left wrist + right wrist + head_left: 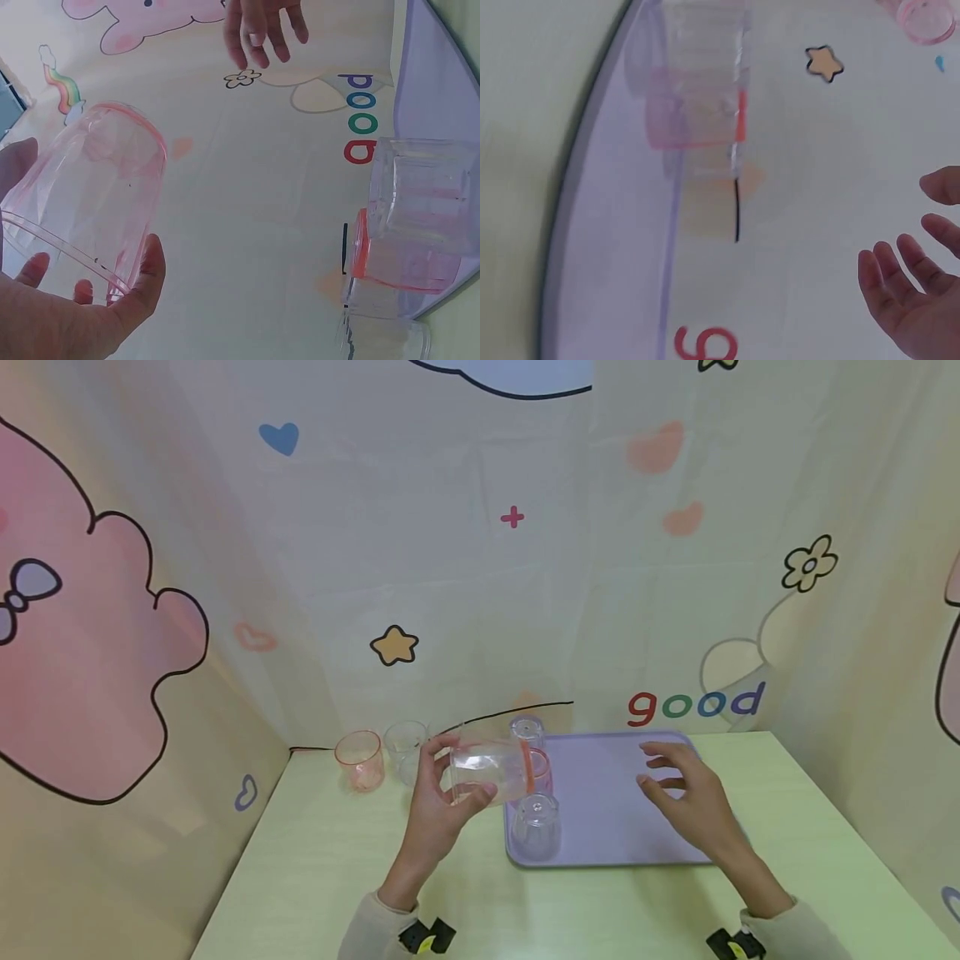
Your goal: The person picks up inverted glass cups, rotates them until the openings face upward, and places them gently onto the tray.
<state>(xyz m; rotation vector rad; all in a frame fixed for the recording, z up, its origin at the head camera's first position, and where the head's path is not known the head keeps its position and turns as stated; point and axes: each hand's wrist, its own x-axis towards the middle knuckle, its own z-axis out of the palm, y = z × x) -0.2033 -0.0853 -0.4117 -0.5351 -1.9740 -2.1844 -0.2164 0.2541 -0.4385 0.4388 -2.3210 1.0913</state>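
Pink cup (491, 770) tipped sideways by the left edge of the tray (615, 802)

The left hand (441, 800) pinches it between thumb and fingers; the right hand (693, 806), fingers parted, holds nothing. This looks like mid-carry or turning; the next move probably calls for keeping clear of the clear cup (537, 828) at the tray's near-left corner.

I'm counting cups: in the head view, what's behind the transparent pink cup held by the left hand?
Beyond the held cup, another transparent pink cup shows at right; its left side is covered.
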